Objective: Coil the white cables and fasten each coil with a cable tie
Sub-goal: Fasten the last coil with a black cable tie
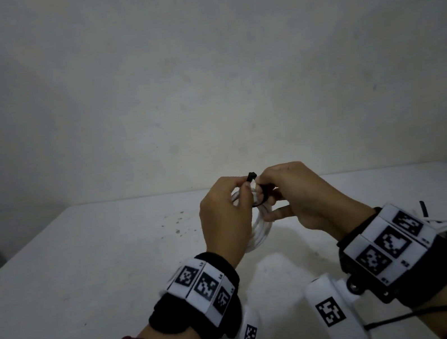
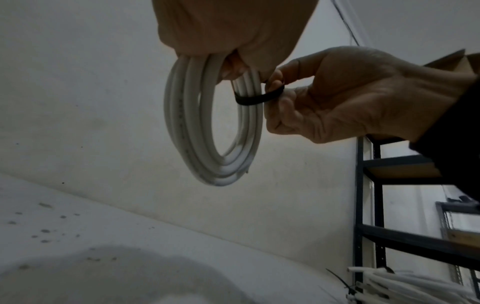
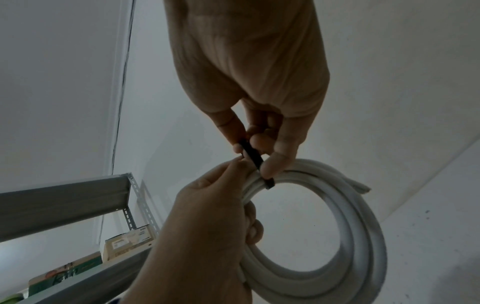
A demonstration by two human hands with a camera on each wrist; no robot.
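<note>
1. I see my left hand (image 1: 225,216) gripping the round coil of white plastic cable (image 2: 207,131), held above the white bench (image 1: 87,281).
2. My right hand (image 1: 304,197) pinches the thin black cable tie (image 2: 255,98) looped around it.

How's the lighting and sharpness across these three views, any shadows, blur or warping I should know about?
Head view: dim and grainy, edges bowed by the wide lens, soft shadow under the hands on the table. Left wrist view: left hand looms large and dark, white cable coil fairly sharp, black cable tie clear. Right wrist view: right hand soft, coil's lower edge smeared, shelf lines bent.
</note>
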